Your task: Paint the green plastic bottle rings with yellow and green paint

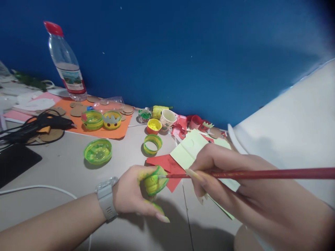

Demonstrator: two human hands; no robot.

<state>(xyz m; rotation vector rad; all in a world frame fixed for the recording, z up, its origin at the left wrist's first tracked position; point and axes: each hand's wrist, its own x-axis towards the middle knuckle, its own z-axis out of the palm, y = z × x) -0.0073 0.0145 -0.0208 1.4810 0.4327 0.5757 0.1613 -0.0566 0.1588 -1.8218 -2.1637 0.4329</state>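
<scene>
Cup (154, 184), green and yellow, is resting in the left hand (128, 190) at the centre of an imagined dial, twelve being the wall side. That hand is curling partway, digits spreading around the cup and gripping its upper edge — probably to leave the tilted face open to the brush (261, 174). At three o'clock the right hand (222, 160) is closing in a pencil grip on the brush, likely for fine control, and the tip is appearing to touch the cup. A ring (150, 151) is standing at twelve, with a tub (154, 131) of yellow just beyond, seemingly placed within easy reach. At ten a glossy bowl (98, 152) is sitting apart, perhaps to spare it smudges. Red paper (162, 162) and green paper (190, 146) are lying between one and two. Orange paper (123, 129) is covering part of the pale table (62, 167) toward eleven — a crowned cup (112, 122) is standing on it, a bottle (69, 75) rising behind. A blue wall (167, 52) is filling the background.
</scene>
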